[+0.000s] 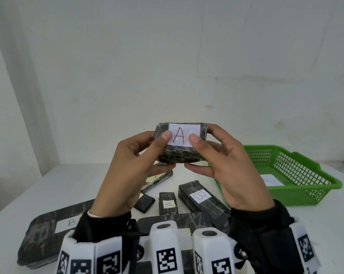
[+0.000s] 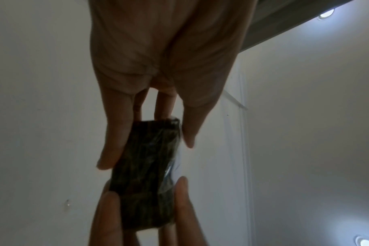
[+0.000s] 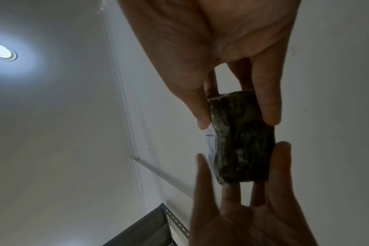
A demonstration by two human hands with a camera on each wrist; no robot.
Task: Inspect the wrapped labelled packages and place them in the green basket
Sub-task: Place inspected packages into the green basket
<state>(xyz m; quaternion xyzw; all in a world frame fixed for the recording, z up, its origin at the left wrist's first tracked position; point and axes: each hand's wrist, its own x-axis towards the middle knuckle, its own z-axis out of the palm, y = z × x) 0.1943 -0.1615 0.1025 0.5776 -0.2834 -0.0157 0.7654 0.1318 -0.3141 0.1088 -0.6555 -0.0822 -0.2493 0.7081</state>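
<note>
Left hand [image 2: 158, 58], right hand [image 3: 232, 41] pinch package [image 1: 179, 155]; "A" label [image 1: 182, 136] head-view only.

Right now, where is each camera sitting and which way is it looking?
Head: up on the head, looking forward and down at the table; both hands and sleeves show.
Left wrist: on the left wrist, looking up along the left hand.
Right wrist: on the right wrist, looking up along the right hand.
Shared: all three see the package held by both hands' fingers.
</note>
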